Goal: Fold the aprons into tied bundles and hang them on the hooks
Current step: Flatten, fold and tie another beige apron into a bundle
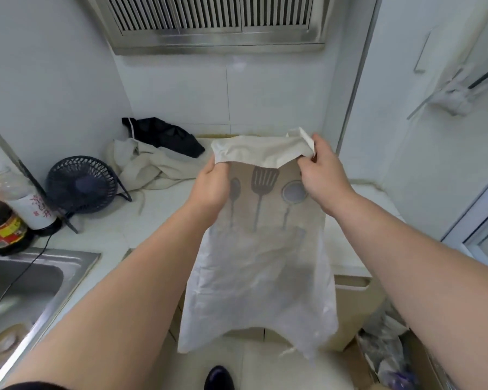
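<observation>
A cream apron point(261, 266) printed with grey kitchen utensils hangs in the air in front of me over the counter edge. Its top edge is folded over towards me. My left hand point(212, 187) grips the left end of that fold, and my right hand point(323, 175) pinches the right end. The lower part drapes down past the counter towards the floor. Two more aprons lie crumpled at the back of the counter: a cream one point(150, 164) and a black one point(164, 135) on top of it.
A small black desk fan point(82, 184) stands on the white counter point(110, 229), its cable running to the steel sink point(23, 288) at the left. Bottles point(3, 220) stand by the sink. A range hood point(214, 21) hangs above. Bags point(386, 344) sit on the floor at the right.
</observation>
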